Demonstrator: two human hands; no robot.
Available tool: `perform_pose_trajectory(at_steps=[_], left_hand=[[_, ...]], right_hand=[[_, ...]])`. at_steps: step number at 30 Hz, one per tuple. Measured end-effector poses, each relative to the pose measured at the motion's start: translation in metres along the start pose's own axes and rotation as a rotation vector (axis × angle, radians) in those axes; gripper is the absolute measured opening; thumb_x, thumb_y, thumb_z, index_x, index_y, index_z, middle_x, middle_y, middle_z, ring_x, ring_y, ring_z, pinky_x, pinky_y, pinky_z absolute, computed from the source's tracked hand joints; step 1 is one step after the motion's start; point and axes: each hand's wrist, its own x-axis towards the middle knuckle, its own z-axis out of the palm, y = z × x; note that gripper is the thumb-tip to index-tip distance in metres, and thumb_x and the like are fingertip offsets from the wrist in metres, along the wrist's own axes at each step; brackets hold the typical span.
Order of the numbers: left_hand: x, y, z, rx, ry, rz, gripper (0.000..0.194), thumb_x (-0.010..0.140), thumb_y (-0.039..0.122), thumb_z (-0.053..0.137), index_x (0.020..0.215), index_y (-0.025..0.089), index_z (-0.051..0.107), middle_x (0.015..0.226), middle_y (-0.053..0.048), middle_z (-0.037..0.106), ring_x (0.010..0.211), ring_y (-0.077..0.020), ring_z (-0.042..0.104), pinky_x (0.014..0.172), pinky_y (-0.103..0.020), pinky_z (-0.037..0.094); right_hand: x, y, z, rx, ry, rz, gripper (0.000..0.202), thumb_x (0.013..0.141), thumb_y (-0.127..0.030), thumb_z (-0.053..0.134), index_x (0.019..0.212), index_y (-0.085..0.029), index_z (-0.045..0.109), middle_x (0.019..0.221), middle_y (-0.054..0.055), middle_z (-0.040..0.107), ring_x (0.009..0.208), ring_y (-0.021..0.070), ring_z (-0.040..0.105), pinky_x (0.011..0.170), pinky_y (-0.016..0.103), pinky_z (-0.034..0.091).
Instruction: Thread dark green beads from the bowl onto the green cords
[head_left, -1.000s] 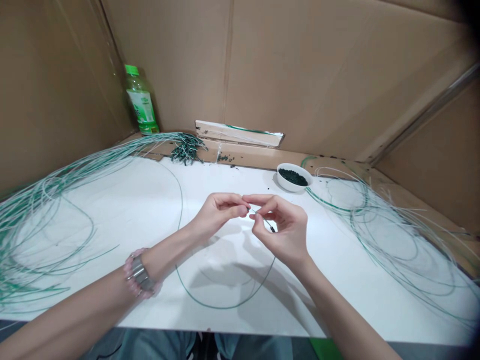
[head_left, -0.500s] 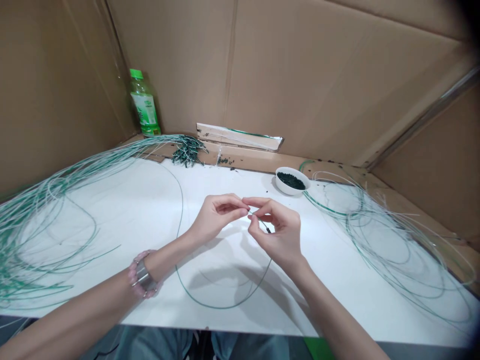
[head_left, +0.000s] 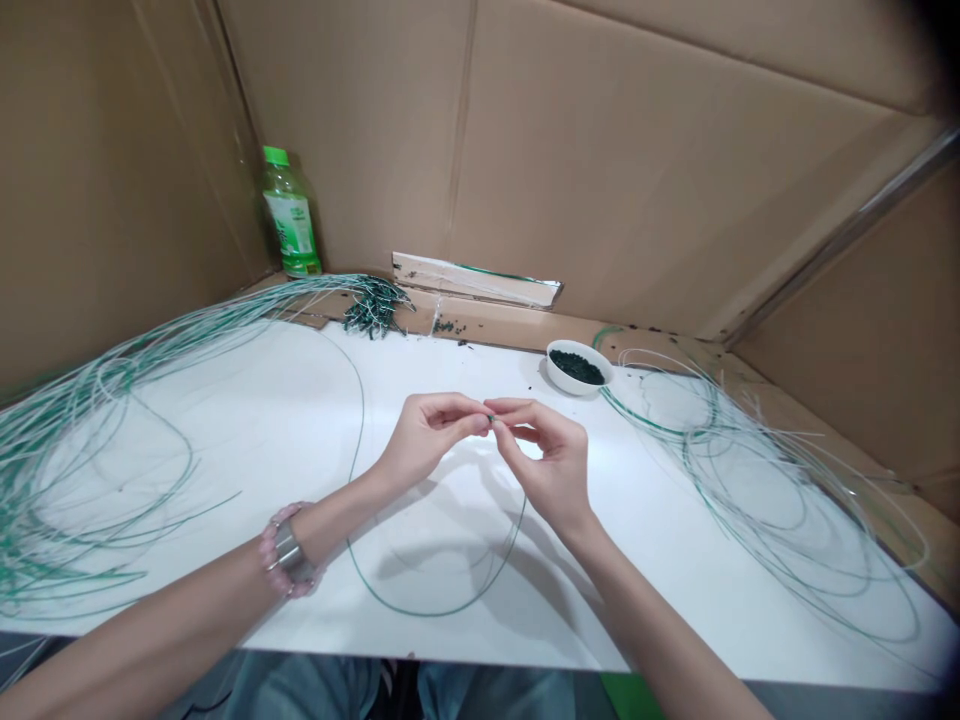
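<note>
Over the middle of the white table, my left hand (head_left: 427,435) and my right hand (head_left: 551,460) meet fingertip to fingertip. Each is closed in a pinch on a thin green wire (head_left: 439,614), which hangs below in a wide loop over the table. A speck of dark green shows between the fingertips, too small to name. The fingers hide most of what lies there. Just beyond my right hand stands a white bowl (head_left: 559,383) of small dark green pieces (head_left: 576,366).
A bundle of green and white wires (head_left: 127,365) lies on the left, its far ends (head_left: 373,305) clustered with dark pieces. Loose wire coils (head_left: 780,500) spread on the right. A green bottle (head_left: 292,225) stands in the back corner. Cardboard walls (head_left: 600,170) enclose the table.
My right hand has moved slightly left, closer to my left fingertips. The dark piece seen on the wire beneath my right fingers no longer shows there. The view has shifted a little.
</note>
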Motion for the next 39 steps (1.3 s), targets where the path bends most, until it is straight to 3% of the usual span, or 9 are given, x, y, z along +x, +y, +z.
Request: perform_pose_trajectory(at_steps=[5, 8, 13, 25, 31, 39], left_hand=[[0.001, 0.005, 0.001, 0.026, 0.092, 0.026, 0.010, 0.067, 0.024, 0.071, 0.069, 0.014, 0.069, 0.065, -0.002, 0.067, 0.063, -0.0120, 0.061, 0.065, -0.024, 0.051], [0.002, 0.005, 0.001, 0.025, 0.119, 0.027, 0.012, 0.066, 0.024, 0.072, 0.069, 0.013, 0.069, 0.064, -0.002, 0.067, 0.062, -0.0121, 0.061, 0.065, -0.025, 0.051], [0.000, 0.002, 0.000, 0.054, 0.093, 0.046, 0.010, 0.069, 0.023, 0.070, 0.072, 0.014, 0.069, 0.068, -0.003, 0.068, 0.064, -0.0120, 0.062, 0.065, -0.023, 0.051], [-0.002, -0.001, -0.001, 0.149, 0.066, 0.091, 0.011, 0.071, 0.024, 0.068, 0.075, 0.014, 0.070, 0.072, -0.004, 0.069, 0.068, -0.0135, 0.062, 0.067, -0.024, 0.051], [-0.005, 0.001, -0.001, 0.292, 0.054, 0.208, 0.009, 0.074, 0.023, 0.066, 0.075, 0.015, 0.070, 0.075, -0.005, 0.069, 0.071, -0.0137, 0.062, 0.068, -0.023, 0.050], [-0.005, 0.000, 0.000, 0.273, 0.073, 0.190, 0.010, 0.074, 0.024, 0.066, 0.075, 0.015, 0.070, 0.075, -0.005, 0.069, 0.069, -0.0140, 0.062, 0.067, -0.024, 0.051]], right_hand=[[0.001, 0.001, -0.004, -0.149, 0.090, -0.071, 0.005, 0.079, -0.018, 0.060, 0.078, -0.021, 0.065, 0.074, 0.002, 0.067, 0.068, 0.0143, 0.061, 0.063, 0.028, 0.054], [0.003, 0.001, -0.007, -0.300, 0.130, -0.216, 0.008, 0.078, -0.014, 0.060, 0.079, -0.021, 0.064, 0.071, 0.001, 0.067, 0.063, 0.0138, 0.058, 0.061, 0.029, 0.050], [0.004, 0.001, -0.008, -0.547, 0.091, -0.450, 0.014, 0.077, -0.009, 0.057, 0.075, -0.021, 0.062, 0.069, 0.001, 0.067, 0.062, 0.0149, 0.055, 0.060, 0.029, 0.045], [0.003, 0.005, -0.010, -0.656, 0.039, -0.431, 0.012, 0.079, -0.012, 0.055, 0.075, -0.020, 0.063, 0.070, 0.001, 0.067, 0.064, 0.0148, 0.053, 0.062, 0.028, 0.044], [0.003, 0.005, -0.011, -0.741, 0.007, -0.467, 0.012, 0.080, -0.012, 0.055, 0.077, -0.019, 0.064, 0.071, 0.002, 0.066, 0.066, 0.0153, 0.052, 0.062, 0.028, 0.043], [0.003, 0.004, -0.011, -0.746, 0.001, -0.465, 0.014, 0.081, -0.012, 0.053, 0.076, -0.020, 0.063, 0.070, 0.002, 0.064, 0.066, 0.0152, 0.052, 0.062, 0.027, 0.043]])
